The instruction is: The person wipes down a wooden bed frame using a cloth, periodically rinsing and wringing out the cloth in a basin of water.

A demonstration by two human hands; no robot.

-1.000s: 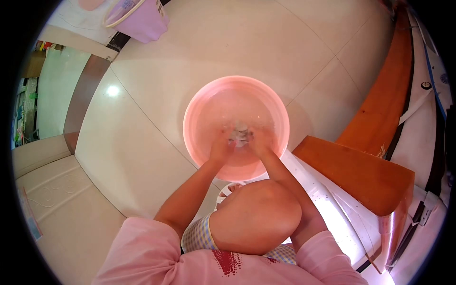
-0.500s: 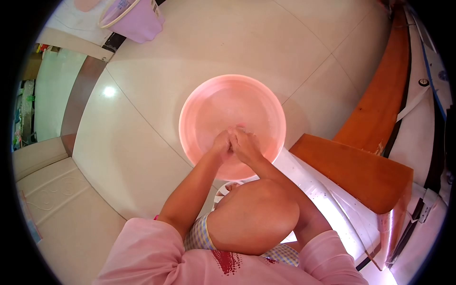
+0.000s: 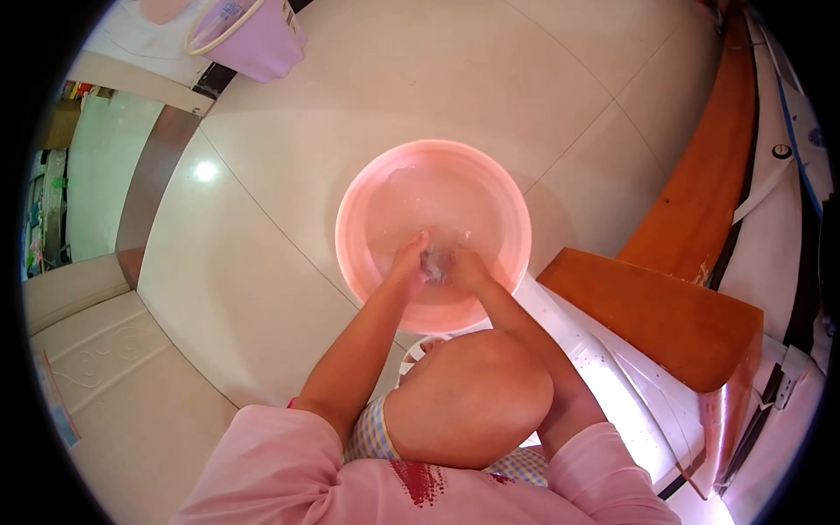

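Sitting upper left, purple bucket (image 3: 258, 45) | pink basin (image 3: 346, 236) holding water (image 3: 429, 194) | person's left hand (image 3: 408, 262) inside, grip cannot be told | greyish item (image 3: 436, 264), blurred, in water between hands | right hand (image 3: 469, 269), grip likewise unclear | brown wooden piece (image 3: 652, 319)

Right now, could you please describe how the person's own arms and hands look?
Short, loose pink sleeves leave both forearms bare. A small pinkish-red edge shows beside the left sleeve, too little to identify. The left hand and right hand show no gloves.
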